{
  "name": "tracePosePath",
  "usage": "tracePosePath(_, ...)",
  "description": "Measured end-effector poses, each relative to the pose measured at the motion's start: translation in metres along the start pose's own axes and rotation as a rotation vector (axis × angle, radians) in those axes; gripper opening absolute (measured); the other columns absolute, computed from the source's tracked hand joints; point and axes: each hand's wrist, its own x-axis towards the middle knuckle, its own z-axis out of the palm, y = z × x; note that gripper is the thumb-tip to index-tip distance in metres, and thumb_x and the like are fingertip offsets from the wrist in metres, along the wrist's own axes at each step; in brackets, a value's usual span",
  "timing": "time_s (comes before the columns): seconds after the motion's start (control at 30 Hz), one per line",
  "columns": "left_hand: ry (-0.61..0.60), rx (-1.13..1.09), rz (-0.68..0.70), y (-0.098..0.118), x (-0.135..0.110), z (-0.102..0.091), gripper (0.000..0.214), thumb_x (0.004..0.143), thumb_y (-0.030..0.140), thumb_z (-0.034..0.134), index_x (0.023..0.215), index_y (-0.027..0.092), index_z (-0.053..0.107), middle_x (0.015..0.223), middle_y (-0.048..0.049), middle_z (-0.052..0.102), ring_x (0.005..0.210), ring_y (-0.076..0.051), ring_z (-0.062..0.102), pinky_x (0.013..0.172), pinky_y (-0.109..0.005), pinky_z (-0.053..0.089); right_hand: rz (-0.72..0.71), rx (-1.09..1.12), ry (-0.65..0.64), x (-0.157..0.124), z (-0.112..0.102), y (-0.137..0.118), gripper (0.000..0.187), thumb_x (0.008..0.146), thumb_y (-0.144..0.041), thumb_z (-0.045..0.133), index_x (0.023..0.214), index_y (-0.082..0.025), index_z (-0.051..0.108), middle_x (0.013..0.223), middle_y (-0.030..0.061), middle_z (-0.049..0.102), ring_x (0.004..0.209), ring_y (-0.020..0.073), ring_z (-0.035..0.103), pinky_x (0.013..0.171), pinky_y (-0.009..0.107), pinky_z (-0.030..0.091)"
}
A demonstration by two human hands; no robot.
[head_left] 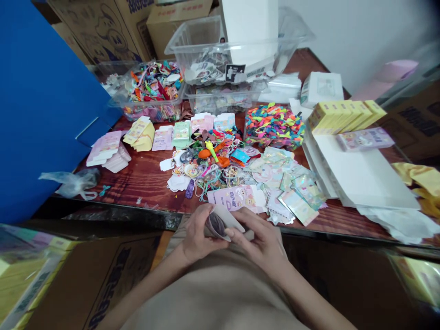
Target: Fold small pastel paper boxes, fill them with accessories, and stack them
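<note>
Our left hand (201,231) and right hand (263,239), clasped around one small carton (228,220), its shadowed interior (216,224) indistinct.

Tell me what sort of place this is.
Probably a small packing workspace: yellow boxes stand in a row, clear tubs hold small trinkets, and cartons stand behind the table.

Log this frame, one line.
left hand: holds open carton | right hand: on same carton | ahead: flat purple carton, trinket pile
</note>
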Motion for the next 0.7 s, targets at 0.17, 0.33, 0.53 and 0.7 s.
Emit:
tracePosePath(0.17,0.01,-0.01,-0.054,-0.012,0.003,-0.019,0.086,0.074,0.027,0.077,0.147,0.026,0.032,0.127,-0.0143,0.057,0.118,-0.028,0.06,0.098,-0.047,0.052,0.082,-0.027,0.071,0.037,-0.005,0.024,0.021,0.094,-0.038,0.061,0.096,-0.021,0.074,0.078,0.0024,0.07,0.068,0.0154,0.063,0.063,0.027,0.049)
tracePosePath(0.33,-0.022,-0.001,-0.112,-0.011,0.004,-0.031,0.076,0.074,0.019,0.073,0.142,0.029,0.04,0.126,-0.0126,0.055,0.114,-0.026,0.059,0.093,-0.046,0.053,0.192,-0.547,0.114,0.113,0.011,0.058,0.031,0.094,-0.042,0.058,0.091,-0.018,0.077,0.078,0.0072,0.069,0.068,0.0192,0.062,0.062,0.03,0.042)
tracePosePath(0.53,0.022,0.038,-0.166,-0.013,0.005,-0.032,0.073,0.073,0.019,0.073,0.139,0.025,0.043,0.123,-0.0115,0.056,0.111,-0.027,0.061,0.09,-0.043,0.054,0.326,-0.927,-0.141,0.16,0.031,0.074,0.029,0.093,-0.037,0.059,0.085,-0.014,0.076,0.094,0.0142,0.07,0.077,0.0236,0.064,0.058,0.031,0.035)
tracePosePath(0.7,0.055,0.109,-0.218,-0.019,0.011,-0.036,0.073,0.075,0.023,0.076,0.141,0.025,0.043,0.123,-0.0107,0.057,0.114,-0.026,0.059,0.095,-0.041,0.053,0.047,-0.728,-0.003,0.135,0.0,0.048,0.024,0.094,-0.035,0.06,0.084,-0.018,0.074,0.079,0.0073,0.068,0.071,0.0204,0.062,0.061,0.03,0.039)
